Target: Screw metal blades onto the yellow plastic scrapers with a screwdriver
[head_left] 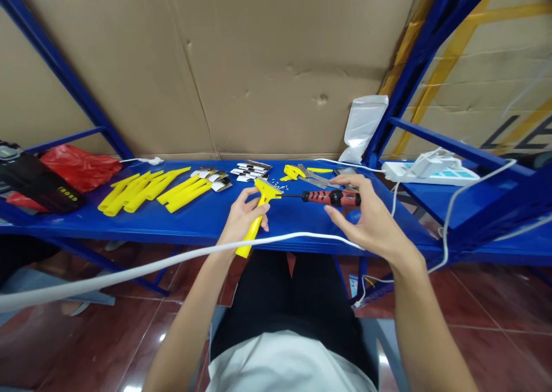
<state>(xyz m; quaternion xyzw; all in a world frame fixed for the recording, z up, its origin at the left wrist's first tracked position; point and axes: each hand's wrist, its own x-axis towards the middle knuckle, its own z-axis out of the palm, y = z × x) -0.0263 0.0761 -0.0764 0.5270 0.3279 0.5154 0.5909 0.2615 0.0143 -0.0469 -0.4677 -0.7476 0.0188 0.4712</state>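
My left hand (248, 212) is closed round a yellow scraper (254, 226), its wide head up and its handle slanting down past the table edge. A screwdriver (330, 198) with a red and black handle lies level in the air, its shaft reaching the scraper head. My right hand (373, 216) holds the screwdriver loosely at the handle's rear end, thumb below and fingers above. Whether the tip sits in a screw is too small to tell. Behind the scraper, small screws (279, 185) are scattered on the blue table (284, 226).
Yellow handles (133, 193) and scrapers with white-and-black blade covers (218, 179) lie left. More covers (252, 169) and yellow parts (294, 172) are behind my hands. A white cable (172, 260) crosses in front. A power strip (431, 172) lies right, a black power tool (38, 179) far left.
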